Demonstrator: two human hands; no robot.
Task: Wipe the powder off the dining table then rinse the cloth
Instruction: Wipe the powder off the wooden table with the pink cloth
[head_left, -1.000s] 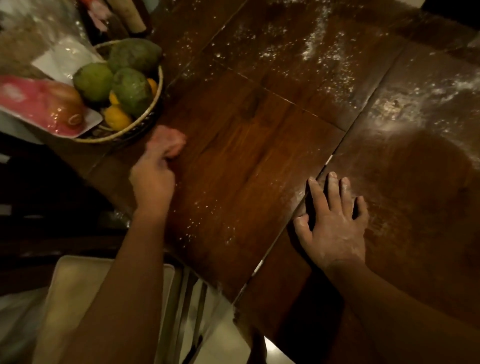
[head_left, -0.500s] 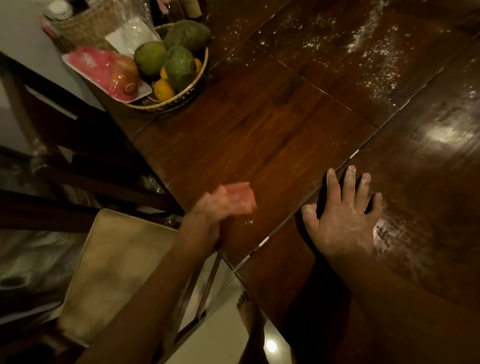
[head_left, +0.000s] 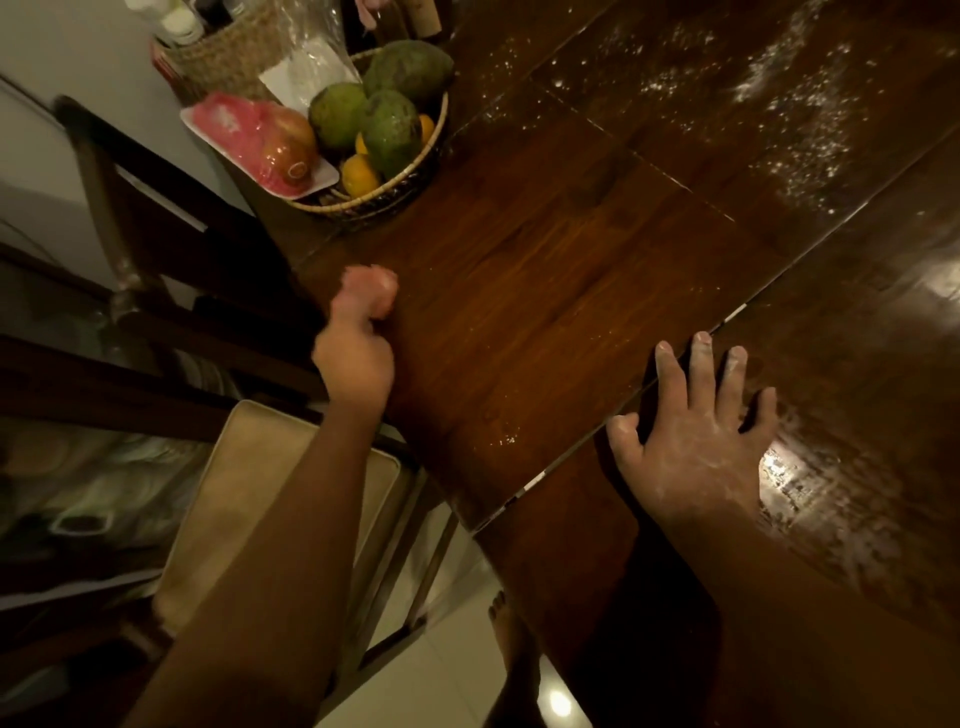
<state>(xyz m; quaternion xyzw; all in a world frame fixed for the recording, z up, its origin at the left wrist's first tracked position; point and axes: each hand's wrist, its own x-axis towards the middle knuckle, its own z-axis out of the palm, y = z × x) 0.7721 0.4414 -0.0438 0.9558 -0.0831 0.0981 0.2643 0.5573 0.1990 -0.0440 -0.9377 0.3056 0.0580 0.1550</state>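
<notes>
So: right hand (head_left: 691, 441), nearest the body and well apart from the fruit basket (head_left: 384, 200), lies flat and splayed on the dining table (head_left: 545, 291), gripping nothing, flour-dusted. The left hand (head_left: 353, 358), at the table edge on this side of the basket, is fisted round the bunched pink cloth (head_left: 369, 291). I'd open the cloth flatter for contact and pull overlapping strokes to one edge; heavy powder (head_left: 795, 130) lies beyond and right of the basket, so work out there and lift the dusty palm before it re-marks the wood.
</notes>
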